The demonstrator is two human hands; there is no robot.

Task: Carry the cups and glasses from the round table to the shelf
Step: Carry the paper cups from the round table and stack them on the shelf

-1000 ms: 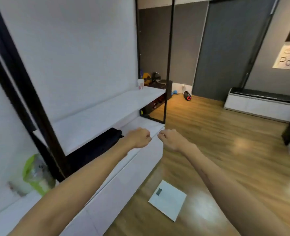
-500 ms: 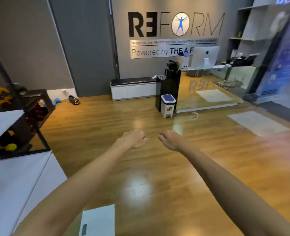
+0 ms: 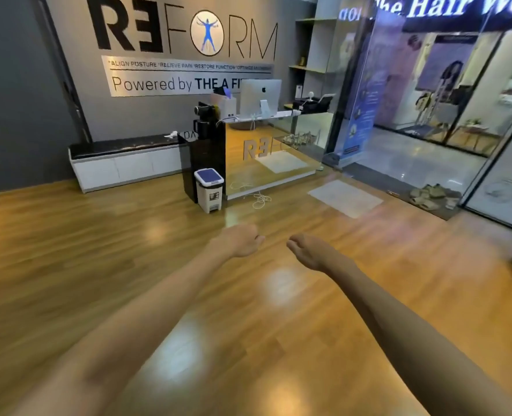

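Two bare forearms reach forward over the glossy, honey-coloured wooden plank floor (image 3: pixel 68 265). The left hand (image 3: pixel 241 241) is loosely curled with nothing in it; the right hand (image 3: pixel 307 250) has its fingers together and slightly bent, also empty, a narrow gap between the two. Smooth boards lie wide open ahead and to the left. Further on, a small white pedal bin with a blue lid (image 3: pixel 209 189) stands just beside a tall black cabinet (image 3: pixel 202 157), next to a glass-fronted reception surface (image 3: pixel 274 145). No cups, glasses, round table or shelf are in view
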